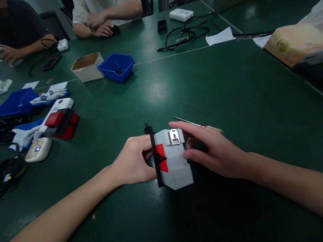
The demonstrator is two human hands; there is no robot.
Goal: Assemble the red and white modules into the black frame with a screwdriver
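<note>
A light grey plastic housing [176, 160] with a red patch, a small metal bracket and a black plate along its left side stands near the front of the table. My left hand [133, 159] is closed on it from the left, with the fingertips hidden behind the black plate. On the other side is my right hand [212, 145], its thumb and index finger spread at the housing's right edge. The thumb tip appears to touch the housing; the other fingers are partly hidden. Just behind my right hand lies a thin screwdriver [213, 128].
A blue bin [117, 67] and a cardboard box [87, 67] stand further back. Gloves, a red-and-black object [63, 121] and a white oval device [38, 150] lie left. Black cables [186, 33] are at the back, a plastic-wrapped package [300, 42] right. Several people sit around.
</note>
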